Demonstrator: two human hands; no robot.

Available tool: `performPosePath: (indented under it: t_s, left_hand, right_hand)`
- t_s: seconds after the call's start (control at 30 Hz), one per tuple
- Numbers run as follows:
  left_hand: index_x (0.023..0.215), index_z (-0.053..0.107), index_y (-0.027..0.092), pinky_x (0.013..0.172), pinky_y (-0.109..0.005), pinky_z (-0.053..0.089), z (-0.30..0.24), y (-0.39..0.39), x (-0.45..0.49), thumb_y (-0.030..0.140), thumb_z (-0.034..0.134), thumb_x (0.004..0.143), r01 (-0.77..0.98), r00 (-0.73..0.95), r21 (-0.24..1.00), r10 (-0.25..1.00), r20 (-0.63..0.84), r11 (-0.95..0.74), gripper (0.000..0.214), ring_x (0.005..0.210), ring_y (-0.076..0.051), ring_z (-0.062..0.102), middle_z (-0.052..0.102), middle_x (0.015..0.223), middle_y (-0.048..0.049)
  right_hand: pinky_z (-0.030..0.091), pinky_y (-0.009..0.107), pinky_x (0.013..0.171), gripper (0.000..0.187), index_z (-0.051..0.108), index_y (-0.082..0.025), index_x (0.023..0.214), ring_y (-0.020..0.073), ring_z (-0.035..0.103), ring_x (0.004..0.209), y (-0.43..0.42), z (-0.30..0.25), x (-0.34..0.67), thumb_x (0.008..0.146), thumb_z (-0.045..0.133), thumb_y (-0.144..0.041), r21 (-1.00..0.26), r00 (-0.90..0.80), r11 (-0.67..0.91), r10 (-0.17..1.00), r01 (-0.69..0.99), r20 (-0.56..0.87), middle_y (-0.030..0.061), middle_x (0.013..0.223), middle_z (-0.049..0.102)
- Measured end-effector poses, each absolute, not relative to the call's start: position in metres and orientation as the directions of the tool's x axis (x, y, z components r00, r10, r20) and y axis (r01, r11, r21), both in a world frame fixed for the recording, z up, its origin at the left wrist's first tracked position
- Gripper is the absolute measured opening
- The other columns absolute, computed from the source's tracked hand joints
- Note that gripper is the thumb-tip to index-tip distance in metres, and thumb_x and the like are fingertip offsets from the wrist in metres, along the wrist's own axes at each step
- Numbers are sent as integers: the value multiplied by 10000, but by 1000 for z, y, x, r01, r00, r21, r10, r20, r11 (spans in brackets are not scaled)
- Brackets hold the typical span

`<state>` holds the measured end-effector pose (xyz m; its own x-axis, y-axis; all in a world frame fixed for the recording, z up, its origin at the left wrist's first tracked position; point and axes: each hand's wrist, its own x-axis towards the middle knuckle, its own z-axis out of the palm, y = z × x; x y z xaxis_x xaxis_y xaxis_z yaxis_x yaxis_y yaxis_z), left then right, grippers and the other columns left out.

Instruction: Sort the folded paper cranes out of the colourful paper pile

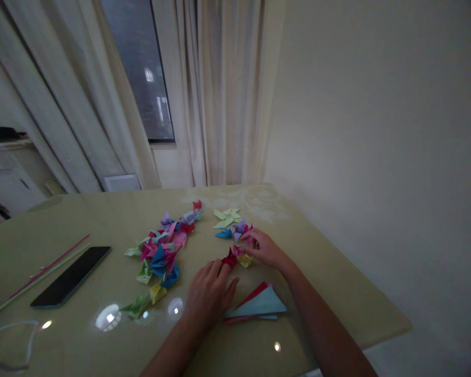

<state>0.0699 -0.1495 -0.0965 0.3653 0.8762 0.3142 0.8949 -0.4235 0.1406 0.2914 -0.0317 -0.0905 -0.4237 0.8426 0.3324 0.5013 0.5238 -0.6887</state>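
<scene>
A small red folded-paper piece (230, 258) lies at the fingertips of my left hand (210, 292), whose fingers are curled down onto it with the thumb out to the side. Across from it, my right hand (266, 250) reaches in with its fingers bent and a gap between them. Those fingertips are by a small pink folded piece (236, 251), beside a yellow one (245, 260). Just beyond are a purple folded piece (239, 229), a blue one (223, 233) and a pale green pinwheel-like piece (227, 217).
A heap of colourful origami pieces (168, 241) spreads left of my hands. Flat folded papers (259, 305) are stacked near my right forearm. A dark phone (71, 276), thin pink and green sticks (49, 268) and a white cable (30, 335) lie on the glossy table (113, 220).
</scene>
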Motion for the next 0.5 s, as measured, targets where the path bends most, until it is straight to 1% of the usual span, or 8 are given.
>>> performPosePath:
  t_s: [0.07,0.13,0.2,0.27,0.33,0.4,0.43,0.5]
  left_hand:
    - [1066,653,197,915,-437,537,-93,-143,62,295,528,1028,930,300,149,928,219,-336,163,1064,-295,667,689,1119,-107]
    - [1049,648,204,896,-399,532,-90,-139,55,240,525,1011,932,300,175,947,115,-317,134,1053,-275,685,704,1106,-93]
    - [1024,641,217,851,-352,522,-86,-135,48,212,506,1008,932,298,202,953,46,-301,136,1016,-247,706,717,1075,-75]
    - [1007,633,224,793,-327,511,-82,-132,41,204,492,1009,946,262,196,965,-2,-256,142,991,-240,720,721,1054,-68]
    - [1012,625,219,765,-328,506,-79,-130,35,202,468,1020,967,193,172,981,-16,-188,158,1006,-255,725,720,1066,-79]
    - [1055,618,212,793,-340,514,-80,-128,31,220,476,1030,970,152,192,988,4,-150,145,1052,-268,719,715,1116,-94]
    - [1077,615,210,819,-343,517,-80,-127,29,237,498,1030,960,158,230,987,17,-158,128,1067,-266,715,714,1141,-97]
    - [1132,608,216,851,-334,520,-79,-124,26,286,552,1024,910,227,349,973,35,-225,140,1047,-245,716,717,1168,-85]
  right_hand:
    - [483,298,745,229,752,-202,1074,175,595,802,-32,-86,293,905,778,-354,-689,-376,524,849,501,372,42,977,656]
    - [483,300,745,178,749,-199,1039,174,600,797,-32,-84,293,919,748,-330,-698,-334,517,855,496,396,48,988,663]
    - [485,301,736,155,743,-201,1018,172,599,780,-32,-84,293,929,726,-327,-704,-306,514,858,490,413,49,982,668]
    - [484,301,728,138,741,-207,1006,167,592,757,-31,-85,292,936,709,-321,-701,-291,518,855,490,428,44,963,669]
    - [480,299,718,119,741,-207,990,160,581,734,-31,-87,290,935,696,-303,-697,-285,521,853,492,437,37,934,662]
    - [472,296,705,117,740,-200,983,156,574,718,-31,-87,289,931,692,-294,-696,-286,523,852,492,438,33,912,651]
    - [468,295,697,123,740,-197,981,156,573,714,-32,-87,288,929,693,-298,-696,-289,525,851,489,438,32,907,647]
    - [462,292,684,137,740,-194,979,157,574,716,-32,-87,288,931,691,-312,-698,-296,530,848,481,440,35,907,644]
